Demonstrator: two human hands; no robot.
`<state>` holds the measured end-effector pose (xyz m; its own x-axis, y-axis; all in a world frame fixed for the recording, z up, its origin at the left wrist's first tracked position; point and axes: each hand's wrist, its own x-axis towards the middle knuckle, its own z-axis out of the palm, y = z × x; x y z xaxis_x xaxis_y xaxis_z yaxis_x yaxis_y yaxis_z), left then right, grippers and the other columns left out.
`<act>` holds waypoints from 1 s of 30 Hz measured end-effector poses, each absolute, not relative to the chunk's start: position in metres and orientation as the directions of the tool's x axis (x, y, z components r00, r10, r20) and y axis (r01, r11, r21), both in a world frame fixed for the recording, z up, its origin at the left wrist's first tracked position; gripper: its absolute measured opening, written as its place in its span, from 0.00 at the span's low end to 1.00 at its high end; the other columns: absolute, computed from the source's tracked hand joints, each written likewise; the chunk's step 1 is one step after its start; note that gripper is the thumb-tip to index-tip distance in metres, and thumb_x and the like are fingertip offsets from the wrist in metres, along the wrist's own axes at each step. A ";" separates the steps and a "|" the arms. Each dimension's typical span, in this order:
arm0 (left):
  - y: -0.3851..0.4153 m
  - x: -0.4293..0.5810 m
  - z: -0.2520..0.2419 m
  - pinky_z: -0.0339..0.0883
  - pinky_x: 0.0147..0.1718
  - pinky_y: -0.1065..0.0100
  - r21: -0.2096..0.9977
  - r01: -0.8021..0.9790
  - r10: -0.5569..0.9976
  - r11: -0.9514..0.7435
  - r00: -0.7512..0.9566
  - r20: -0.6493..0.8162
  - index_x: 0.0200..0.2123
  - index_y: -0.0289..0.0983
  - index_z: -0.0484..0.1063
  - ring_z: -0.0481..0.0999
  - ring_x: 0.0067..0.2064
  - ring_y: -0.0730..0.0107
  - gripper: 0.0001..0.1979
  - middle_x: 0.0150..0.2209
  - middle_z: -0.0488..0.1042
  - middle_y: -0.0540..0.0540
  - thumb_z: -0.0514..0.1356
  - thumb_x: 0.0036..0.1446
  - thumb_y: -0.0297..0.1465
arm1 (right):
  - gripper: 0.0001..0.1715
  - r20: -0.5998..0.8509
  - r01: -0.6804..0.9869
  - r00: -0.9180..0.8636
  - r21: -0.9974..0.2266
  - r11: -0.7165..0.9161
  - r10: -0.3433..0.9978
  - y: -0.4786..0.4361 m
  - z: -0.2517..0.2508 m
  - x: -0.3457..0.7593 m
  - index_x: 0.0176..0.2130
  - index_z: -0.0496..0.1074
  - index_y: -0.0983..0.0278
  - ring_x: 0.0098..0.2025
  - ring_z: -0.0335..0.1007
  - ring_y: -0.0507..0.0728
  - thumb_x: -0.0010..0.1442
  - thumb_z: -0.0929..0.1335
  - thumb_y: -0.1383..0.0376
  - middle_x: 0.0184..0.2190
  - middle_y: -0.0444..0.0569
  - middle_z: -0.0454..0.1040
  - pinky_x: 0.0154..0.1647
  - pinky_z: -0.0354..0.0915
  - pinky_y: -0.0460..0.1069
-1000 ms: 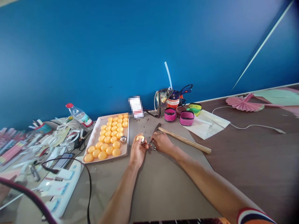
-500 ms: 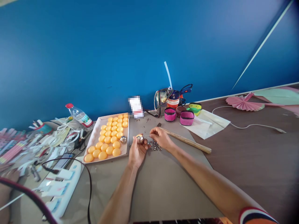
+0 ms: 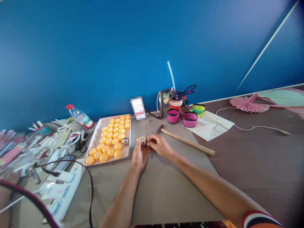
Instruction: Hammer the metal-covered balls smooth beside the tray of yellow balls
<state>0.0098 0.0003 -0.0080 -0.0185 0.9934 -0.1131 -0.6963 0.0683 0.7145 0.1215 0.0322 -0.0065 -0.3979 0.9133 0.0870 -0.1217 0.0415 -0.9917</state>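
Observation:
My left hand [image 3: 139,156] holds a small orange ball partly covered in shiny silver pieces [image 3: 143,141], gripped between thumb and fingers. Against the ball's right side, my right hand [image 3: 161,146] has its thumb and fingertips pinched together; whatever is in the pinch is too small to make out. The loose pile of small metal pieces is mostly hidden by the right hand. To the left, a shallow cardboard tray [image 3: 96,136] carries rows of orange balls [image 3: 109,141] and one silver-covered ball [image 3: 125,141]. A wooden-handled hammer [image 3: 187,140] lies behind the right hand.
Pink bands [image 3: 190,119], a cup [image 3: 176,104] with cables and white paper [image 3: 218,126] lie at the back right. A bottle [image 3: 83,119], a white power strip [image 3: 71,193] and cluttered cables crowd the left. Another person's arm [image 3: 9,186] shows at the left edge.
My right hand has moved left from over the pile of metal pieces to the ball, and its fingertips now meet the ball. The hammer's head is now uncovered.

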 end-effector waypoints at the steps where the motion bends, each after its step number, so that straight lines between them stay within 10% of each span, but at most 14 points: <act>1: 0.000 0.010 -0.011 0.60 0.23 0.73 0.733 -0.678 0.994 0.057 -0.031 -0.107 0.34 0.34 0.69 0.68 0.27 0.74 0.14 0.27 0.70 0.48 0.57 0.54 0.41 | 0.03 0.112 -0.061 -0.364 -0.993 0.096 0.925 0.031 -0.008 0.121 0.25 0.63 0.63 0.22 0.64 0.49 0.48 0.64 0.67 0.18 0.39 0.67 0.26 0.61 0.45; 6: -0.001 0.011 -0.021 0.60 0.23 0.74 0.825 -0.565 0.994 0.018 -0.083 -0.078 0.33 0.36 0.68 0.66 0.26 0.75 0.13 0.26 0.67 0.51 0.55 0.56 0.41 | 0.03 0.084 0.086 -0.275 -0.990 0.111 0.958 0.030 -0.013 0.121 0.24 0.63 0.62 0.22 0.63 0.50 0.48 0.64 0.68 0.16 0.39 0.67 0.25 0.59 0.44; 14: -0.002 0.011 -0.005 0.63 0.28 0.69 0.707 -0.694 0.990 0.133 0.068 -0.120 0.31 0.35 0.68 0.64 0.22 0.75 0.17 0.23 0.66 0.50 0.54 0.55 0.44 | 0.10 -0.056 -0.335 -0.434 -0.917 -0.218 0.899 0.036 -0.005 0.125 0.27 0.65 0.63 0.17 0.62 0.49 0.47 0.68 0.59 0.18 0.40 0.69 0.18 0.57 0.44; 30: 0.000 0.009 -0.003 0.64 0.30 0.68 0.590 -0.796 0.984 0.133 0.035 -0.175 0.31 0.35 0.70 0.67 0.24 0.74 0.15 0.26 0.71 0.48 0.54 0.56 0.42 | 0.06 0.062 -0.240 -0.380 -0.970 -0.033 0.923 0.031 -0.008 0.117 0.27 0.67 0.64 0.21 0.65 0.48 0.45 0.67 0.63 0.23 0.40 0.66 0.24 0.62 0.46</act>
